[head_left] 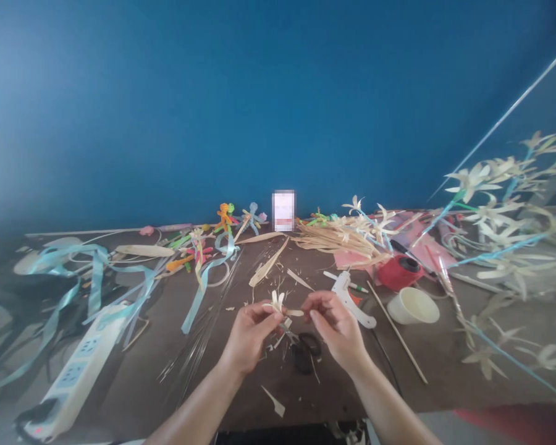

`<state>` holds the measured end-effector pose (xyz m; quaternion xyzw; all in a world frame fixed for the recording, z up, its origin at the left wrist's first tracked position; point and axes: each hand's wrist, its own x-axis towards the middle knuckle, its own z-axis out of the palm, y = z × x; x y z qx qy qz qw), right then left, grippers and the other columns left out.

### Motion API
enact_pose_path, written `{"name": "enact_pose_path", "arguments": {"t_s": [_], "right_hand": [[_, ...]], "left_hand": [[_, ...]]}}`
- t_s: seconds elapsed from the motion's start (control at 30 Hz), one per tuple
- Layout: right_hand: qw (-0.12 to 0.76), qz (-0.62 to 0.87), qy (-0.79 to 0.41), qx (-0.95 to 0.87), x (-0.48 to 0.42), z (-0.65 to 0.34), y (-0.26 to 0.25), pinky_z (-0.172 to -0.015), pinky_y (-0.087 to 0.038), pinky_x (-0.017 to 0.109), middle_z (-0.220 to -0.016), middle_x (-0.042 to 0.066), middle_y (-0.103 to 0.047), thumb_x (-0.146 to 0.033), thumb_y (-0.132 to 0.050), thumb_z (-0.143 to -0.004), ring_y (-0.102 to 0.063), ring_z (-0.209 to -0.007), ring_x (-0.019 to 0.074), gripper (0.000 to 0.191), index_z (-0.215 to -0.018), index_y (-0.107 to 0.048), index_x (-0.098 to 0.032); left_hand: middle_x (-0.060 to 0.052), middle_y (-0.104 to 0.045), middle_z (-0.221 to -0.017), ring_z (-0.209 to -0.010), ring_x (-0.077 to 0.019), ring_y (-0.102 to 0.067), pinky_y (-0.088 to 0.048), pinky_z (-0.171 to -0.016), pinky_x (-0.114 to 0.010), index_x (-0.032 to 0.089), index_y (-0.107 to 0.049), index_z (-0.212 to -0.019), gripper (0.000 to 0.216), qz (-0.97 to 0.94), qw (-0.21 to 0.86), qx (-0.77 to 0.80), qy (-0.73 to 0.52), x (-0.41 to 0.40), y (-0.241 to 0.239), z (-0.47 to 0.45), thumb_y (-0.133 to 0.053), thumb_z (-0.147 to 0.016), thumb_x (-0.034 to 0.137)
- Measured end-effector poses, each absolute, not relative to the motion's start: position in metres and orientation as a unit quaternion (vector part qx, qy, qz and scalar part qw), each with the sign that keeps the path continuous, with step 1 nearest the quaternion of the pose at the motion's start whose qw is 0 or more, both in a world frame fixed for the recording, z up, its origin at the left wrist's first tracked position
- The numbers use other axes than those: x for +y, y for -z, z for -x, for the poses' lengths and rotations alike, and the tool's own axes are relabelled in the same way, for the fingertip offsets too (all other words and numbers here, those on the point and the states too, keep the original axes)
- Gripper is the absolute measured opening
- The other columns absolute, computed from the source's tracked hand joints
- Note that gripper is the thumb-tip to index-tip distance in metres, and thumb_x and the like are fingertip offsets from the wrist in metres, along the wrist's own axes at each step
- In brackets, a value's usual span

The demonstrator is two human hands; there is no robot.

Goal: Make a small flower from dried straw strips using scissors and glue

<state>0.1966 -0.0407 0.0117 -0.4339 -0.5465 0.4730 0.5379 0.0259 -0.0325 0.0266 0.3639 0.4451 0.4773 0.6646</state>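
Note:
My left hand (252, 334) pinches a small cream-white flower (277, 301) made of thin dried-husk-like strips, its petals pointing up. One pale petal (295, 313) sticks out to the right. Close to that petal's tip, my right hand (333, 324) has its fingers curled and thumb drawn in; whether anything small is between them is hidden. Beneath and between the hands, black-handled scissors (303, 353) lie on the brown table (241, 395) among pale scraps. Just beyond my right hand lies a white glue gun (356, 303).
A white power strip (81, 364) and blue ribbon (95, 281) lie on the left. To the right are a thin stick (396, 330), a cream cup (413, 306), a red spool (398, 273) and finished flower stems (505, 250). Dried strips (338, 241) lie at the back.

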Motion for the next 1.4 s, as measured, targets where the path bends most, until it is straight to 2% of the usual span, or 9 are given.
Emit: {"name": "enact_pose_path", "arguments": {"t_s": [0.13, 0.23, 0.37, 0.5, 0.7, 0.87, 1.17, 1.4], "right_hand": [[0.538, 0.421, -0.596, -0.422, -0.043, -0.193, -0.009, -0.052, -0.043, 0.022, -0.078, 0.001, -0.055, -0.023, -0.056, -0.078, -0.05, -0.057, 0.0099, 0.015, -0.092, -0.055, -0.02], [0.508, 0.392, -0.679, -0.356, -0.043, -0.188, -0.009, -0.042, -0.037, 0.018, -0.067, -0.002, -0.05, -0.027, -0.059, -0.076, -0.041, -0.046, 0.0063, 0.014, -0.085, -0.057, -0.017], [0.481, 0.382, -0.721, -0.32, -0.043, -0.181, -0.008, -0.037, -0.031, 0.015, -0.049, -0.006, -0.046, -0.028, -0.064, -0.073, -0.037, -0.04, 0.0051, 0.015, -0.074, -0.056, -0.016], [0.497, 0.379, -0.729, -0.28, -0.042, -0.175, -0.006, -0.035, -0.031, 0.015, -0.048, -0.007, -0.047, -0.027, -0.066, -0.071, -0.037, -0.037, 0.0043, 0.016, -0.068, -0.053, -0.017], [0.515, 0.356, -0.747, -0.224, -0.042, -0.174, -0.005, -0.033, -0.031, 0.016, -0.058, -0.005, -0.049, -0.029, -0.065, -0.07, -0.039, -0.039, 0.005, 0.018, -0.068, -0.052, -0.017], [0.521, 0.354, -0.748, -0.21, -0.042, -0.175, -0.004, -0.033, -0.03, 0.016, -0.059, -0.006, -0.048, -0.029, -0.064, -0.072, -0.039, -0.039, 0.0044, 0.017, -0.067, -0.051, -0.018], [0.533, 0.401, -0.698, -0.261, -0.044, -0.168, -0.005, -0.033, -0.029, 0.016, -0.05, -0.007, -0.046, -0.028, -0.064, -0.073, -0.034, -0.034, 0.0034, 0.021, -0.063, -0.049, -0.017], [0.531, 0.422, -0.657, -0.33, -0.048, -0.162, -0.003, -0.034, -0.028, 0.016, -0.045, -0.007, -0.047, -0.031, -0.06, -0.076, -0.035, -0.034, 0.0043, 0.02, -0.065, -0.051, -0.017]], "left_hand": [[-0.006, -0.063, -0.076, -0.068, -0.0153, -0.056, -0.045, -0.056, -0.023, 0.013, -0.067, -0.063, 0.009, -0.415, 0.606, 0.451, -0.507, -0.036, -0.024, -0.028, -0.067, -0.066, 0.022], [-0.006, -0.063, -0.075, -0.068, -0.0154, -0.056, -0.045, -0.057, -0.023, 0.013, -0.067, -0.064, 0.009, -0.417, 0.603, 0.452, -0.508, -0.038, -0.023, -0.03, -0.067, -0.066, 0.022], [-0.004, -0.064, -0.074, -0.064, -0.0126, -0.055, -0.044, -0.056, -0.022, 0.013, -0.068, -0.066, 0.008, -0.418, 0.609, 0.448, -0.503, -0.039, -0.02, -0.03, -0.067, -0.067, 0.022], [-0.002, -0.064, -0.07, -0.057, -0.0097, -0.054, -0.044, -0.054, -0.021, 0.014, -0.067, -0.067, 0.008, -0.383, 0.63, 0.46, -0.496, -0.04, -0.017, -0.029, -0.068, -0.065, 0.022], [-0.004, -0.067, -0.079, -0.062, -0.0118, -0.059, -0.045, -0.05, -0.019, 0.015, -0.065, -0.067, 0.015, -0.27, 0.68, 0.472, -0.491, -0.042, -0.016, -0.026, -0.071, -0.061, 0.027], [-0.004, -0.066, -0.077, -0.06, -0.0103, -0.057, -0.043, -0.047, -0.017, 0.013, -0.065, -0.066, 0.013, -0.288, 0.685, 0.466, -0.48, -0.043, -0.015, -0.024, -0.069, -0.064, 0.026], [-0.003, -0.064, -0.06, -0.057, -0.0124, -0.056, -0.043, -0.051, -0.02, 0.013, -0.069, -0.07, 0.017, -0.375, 0.631, 0.507, -0.451, -0.048, -0.009, -0.024, -0.066, -0.067, 0.03], [-0.002, -0.065, -0.06, -0.054, -0.012, -0.055, -0.043, -0.052, -0.021, 0.014, -0.07, -0.073, 0.018, -0.395, 0.595, 0.543, -0.441, -0.05, -0.009, -0.025, -0.067, -0.065, 0.03]]}}
